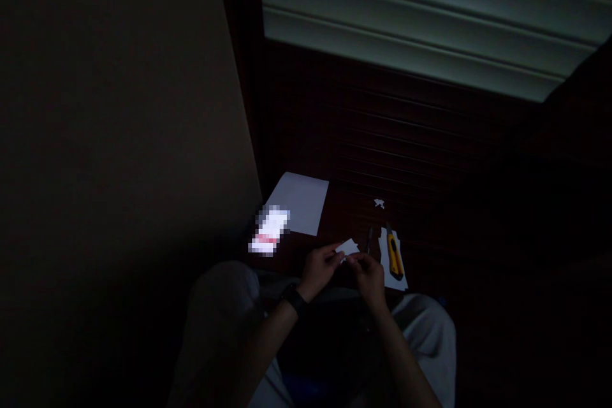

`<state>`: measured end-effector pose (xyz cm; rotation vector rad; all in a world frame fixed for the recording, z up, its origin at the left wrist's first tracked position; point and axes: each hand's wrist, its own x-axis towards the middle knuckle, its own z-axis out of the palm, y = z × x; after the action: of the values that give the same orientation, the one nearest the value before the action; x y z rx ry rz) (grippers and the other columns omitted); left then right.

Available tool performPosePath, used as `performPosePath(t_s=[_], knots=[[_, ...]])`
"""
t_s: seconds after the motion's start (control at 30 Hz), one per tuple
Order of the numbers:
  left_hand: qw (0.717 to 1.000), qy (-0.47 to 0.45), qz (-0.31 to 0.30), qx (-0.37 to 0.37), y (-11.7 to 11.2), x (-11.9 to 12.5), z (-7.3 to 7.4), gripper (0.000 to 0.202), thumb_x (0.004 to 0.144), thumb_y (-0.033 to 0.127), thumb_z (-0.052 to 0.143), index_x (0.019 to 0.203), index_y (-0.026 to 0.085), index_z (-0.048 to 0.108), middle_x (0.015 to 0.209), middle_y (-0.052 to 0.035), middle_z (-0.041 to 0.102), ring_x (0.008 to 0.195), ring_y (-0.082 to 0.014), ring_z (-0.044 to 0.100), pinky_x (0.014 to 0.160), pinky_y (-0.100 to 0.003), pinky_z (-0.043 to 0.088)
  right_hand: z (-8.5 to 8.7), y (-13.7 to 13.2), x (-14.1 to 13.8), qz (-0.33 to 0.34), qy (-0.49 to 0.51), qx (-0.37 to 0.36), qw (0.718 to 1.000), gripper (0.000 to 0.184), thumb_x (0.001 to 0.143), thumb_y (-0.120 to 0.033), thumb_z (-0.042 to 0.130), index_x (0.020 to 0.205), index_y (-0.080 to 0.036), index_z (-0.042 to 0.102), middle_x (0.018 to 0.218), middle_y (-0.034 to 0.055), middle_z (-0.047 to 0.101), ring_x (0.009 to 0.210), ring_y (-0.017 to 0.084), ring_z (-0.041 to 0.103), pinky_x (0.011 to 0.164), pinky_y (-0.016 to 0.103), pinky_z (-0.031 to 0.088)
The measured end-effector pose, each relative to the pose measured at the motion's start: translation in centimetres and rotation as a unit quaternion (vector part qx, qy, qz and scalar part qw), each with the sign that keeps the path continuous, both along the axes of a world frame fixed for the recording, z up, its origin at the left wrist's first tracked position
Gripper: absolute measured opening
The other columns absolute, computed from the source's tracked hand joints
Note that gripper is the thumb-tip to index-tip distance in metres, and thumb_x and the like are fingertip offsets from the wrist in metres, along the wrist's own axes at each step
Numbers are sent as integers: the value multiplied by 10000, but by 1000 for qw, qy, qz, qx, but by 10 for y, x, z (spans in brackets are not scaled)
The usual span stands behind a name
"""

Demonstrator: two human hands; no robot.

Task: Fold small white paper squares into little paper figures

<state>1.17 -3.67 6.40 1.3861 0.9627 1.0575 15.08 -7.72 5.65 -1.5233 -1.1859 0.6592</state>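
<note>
Brown-grey wall (119, 108) down the left of the frame, sunk in shadow. Pale green-grey slats (406, 19) across the upper right. Dark reddish wood (351, 210) at centre, under the paper and tools. Light grey trousers (224, 296) over both knees at the bottom. Plain white sheet (303, 201) lying flat left of centre.

Left hand (318, 269) and right hand (369, 275) close together at lower centre, dark watch (294, 299) on the left wrist. On both, thumb and fingers pinching one piece between them; far fingers too dim to make out.

Glowing phone (271, 229), blurred, at the big sheet's lower left corner. Rough-edged paper (385, 261) at lower right of centre, with a yellow-and-black utility knife (394, 258) lying on it.

Between the fingertips, clear of the wood, a small white piece of paper (348, 246). Probably almost weightless, flexible, quick to crease or tear, not very slippery; best held lightly by opposite edges, near the lower side, without squeezing the middle. In looks, matt, blank on the visible face, angular, with a pointed upper edge; lower outline hidden by thumbs.

Slim dark pen-like tool (370, 239) just right of it. Smallest of all, a jagged white scrap (378, 203) above the knife.
</note>
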Motion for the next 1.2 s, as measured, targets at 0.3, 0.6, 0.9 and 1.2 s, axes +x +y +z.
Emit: performPosePath(t_s=[0.3,0.6,0.9,1.2], knots=[[998,20,49,27,3,4,2,390,761,349,579,1106,173,630,908,-70,694,804,-191,620,710,-270,480,3,6,-6,-16,37,0,999,202,734,-389,611,756,-195,663,758,32,683,741,204,605,702,298,427],[997,-48,45,-31,24,4,11,501,687,351,669,1154,190,589,673,-5,657,636,-132,583,617,-229,447,6,29,-5,3,102,4,995,240,716,-405,620,752,-173,668,744,40,687,724,198,607,688,297,444],[985,-96,14,-143,63,14,18,273,642,379,711,723,125,653,689,-46,647,641,-121,587,571,-214,426,20,67,5,0,75,26,997,193,730,-355,603,740,-172,663,713,28,673,691,183,592,665,279,435],[991,-71,14,-116,87,31,20,250,669,368,689,728,129,652,670,-35,641,618,-116,570,562,-211,413,13,92,15,-52,69,9,996,141,731,-299,583,734,-172,642,711,30,663,693,186,590,651,282,435]])
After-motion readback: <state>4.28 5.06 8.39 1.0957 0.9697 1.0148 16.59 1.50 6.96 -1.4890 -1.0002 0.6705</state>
